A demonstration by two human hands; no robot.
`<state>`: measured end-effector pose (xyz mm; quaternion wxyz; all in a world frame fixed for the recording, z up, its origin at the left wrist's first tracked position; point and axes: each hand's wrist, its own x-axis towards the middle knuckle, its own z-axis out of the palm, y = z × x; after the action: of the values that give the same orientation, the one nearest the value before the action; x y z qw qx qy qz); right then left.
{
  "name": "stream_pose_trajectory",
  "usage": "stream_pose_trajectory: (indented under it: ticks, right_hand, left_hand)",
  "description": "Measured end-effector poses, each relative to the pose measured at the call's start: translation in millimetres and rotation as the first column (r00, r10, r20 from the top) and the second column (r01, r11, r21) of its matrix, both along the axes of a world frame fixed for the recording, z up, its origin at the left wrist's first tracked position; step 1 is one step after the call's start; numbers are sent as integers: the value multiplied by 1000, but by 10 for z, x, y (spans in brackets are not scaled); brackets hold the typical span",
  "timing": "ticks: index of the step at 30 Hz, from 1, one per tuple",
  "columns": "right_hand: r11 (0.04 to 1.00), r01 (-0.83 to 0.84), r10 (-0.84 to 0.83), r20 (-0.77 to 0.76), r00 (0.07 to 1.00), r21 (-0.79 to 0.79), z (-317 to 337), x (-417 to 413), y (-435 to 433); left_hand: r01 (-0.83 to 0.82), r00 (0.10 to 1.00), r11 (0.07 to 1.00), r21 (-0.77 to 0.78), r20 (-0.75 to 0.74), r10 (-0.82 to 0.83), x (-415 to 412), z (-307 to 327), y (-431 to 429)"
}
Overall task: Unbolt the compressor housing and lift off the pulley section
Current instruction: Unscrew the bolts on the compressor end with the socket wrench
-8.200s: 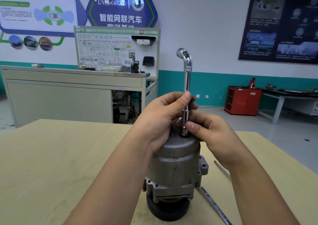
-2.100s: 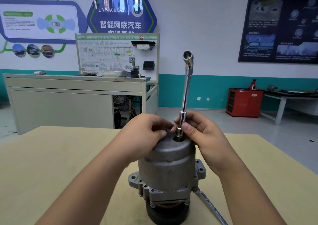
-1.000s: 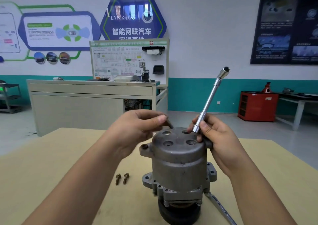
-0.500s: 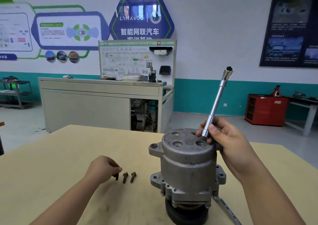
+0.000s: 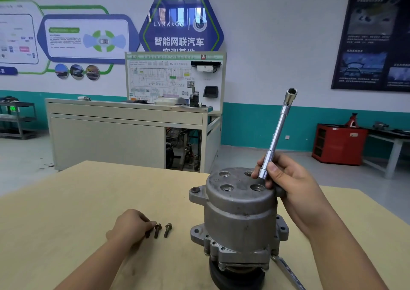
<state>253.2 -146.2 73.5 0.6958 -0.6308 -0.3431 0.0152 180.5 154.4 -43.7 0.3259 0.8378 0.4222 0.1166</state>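
A grey metal compressor housing (image 5: 239, 214) stands upright on the wooden table (image 5: 66, 212), with its black pulley (image 5: 235, 276) underneath. Several bolt holes show in its top face. My right hand (image 5: 286, 183) grips the lower end of a chrome socket wrench (image 5: 277, 134), whose tip rests at the top's right edge. My left hand (image 5: 131, 225) is down on the table left of the housing, pinching a bolt (image 5: 148, 234) that its fingers partly hide. Two loose bolts (image 5: 163, 230) lie just to the right of it.
A flat metal wrench (image 5: 288, 272) lies on the table under the housing's right side. Beyond the table stand a beige training bench (image 5: 124, 132) and a red cabinet (image 5: 337, 143) by the far wall.
My left hand carried a bolt from the housing top down to the table beside the two loose bolts. The wrench has come off the top hole and tilted right.
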Motion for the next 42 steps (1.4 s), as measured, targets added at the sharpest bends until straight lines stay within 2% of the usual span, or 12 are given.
stream_pose_trajectory:
  ticks: [5,8,10,13,15,17,20,22,25,30,38,42]
  right_hand:
    - [1000,-15,15,-7,1000,21,1,-7,-1]
    - [1000,-15,15,-5,1000,16,0,-4,1]
    - [1000,-18,18,-7,1000,19,5,-8,-2]
    - [999,-29,29,-6,1000,31,17,-22,-9]
    - [999,-26,26,-1,1000,24,29,-32,-9]
    - [1000,-17,17,0,1000,20,42,-40,-7]
    - [1000,7,-7,4,1000,0,64,-55,2]
    - [1000,23,-23,10,1000,-2,81,-66,-1]
    - [1000,28,-28,1,1000,14,116,-83,-36]
    - [999,42,-41,-49,998,10,213,-127,-153]
    - [993,83,-89,-63,994,-88,383,-288,-387]
    - [989,133,-131,30,991,-67,383,-318,-354]
  left_hand:
    - [-19,999,998,53,26,18,8,7,-28]
    - [8,981,994,107,191,-29,21,129,-148]
    - [60,927,989,132,361,-104,36,324,-342]
    - [143,773,975,171,596,-218,52,704,-757]
    - [221,681,955,198,669,-296,-21,967,-1100]
    - [313,658,914,259,635,-406,-131,1159,-1385]
    - [403,734,809,429,376,-565,-205,1277,-1622]
    - [400,805,770,497,212,-555,-173,1292,-1683]
    - [361,861,728,583,91,-500,-125,1262,-1749]
    - [333,875,711,620,78,-478,-124,1176,-1830]
    - [362,886,732,577,31,-462,-142,1188,-1931]
    - [396,879,740,544,10,-477,-127,1179,-1990]
